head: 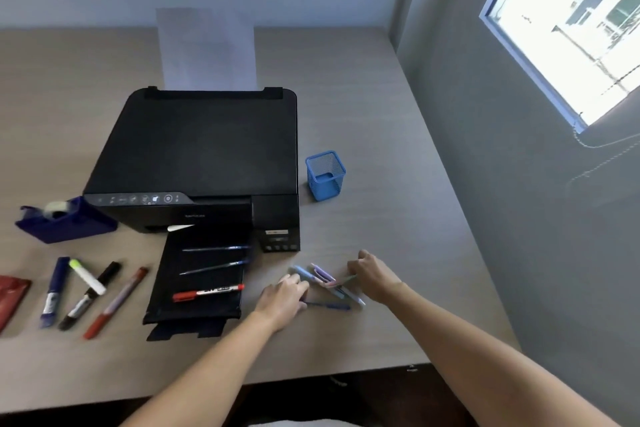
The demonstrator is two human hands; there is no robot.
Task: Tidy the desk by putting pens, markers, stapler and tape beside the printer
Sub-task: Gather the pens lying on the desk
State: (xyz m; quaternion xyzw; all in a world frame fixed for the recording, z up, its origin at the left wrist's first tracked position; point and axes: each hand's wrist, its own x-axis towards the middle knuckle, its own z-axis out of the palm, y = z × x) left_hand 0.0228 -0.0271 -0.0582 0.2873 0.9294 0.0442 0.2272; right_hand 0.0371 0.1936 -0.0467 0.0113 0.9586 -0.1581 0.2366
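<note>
A black printer (201, 149) stands mid-desk with its output tray (197, 308) pulled out; two blue pens (216, 248) and a red marker (207, 292) lie on the tray. Right of the tray, a cluster of pastel pens (323, 279) and a dark blue pen (329, 306) lie on the desk. My left hand (282, 298) rests on the cluster's left end, fingers curled on a light blue pen. My right hand (372, 276) pinches the cluster's right end. Left of the tray lie several markers (88, 291). A blue tape dispenser (64, 220) sits by the printer's left front.
An empty blue mesh pen cup (325, 175) stands right of the printer. A red object (10, 295) lies at the far left edge. White paper (207, 48) stands in the printer's rear feed. A grey wall with a window bounds the desk's right side.
</note>
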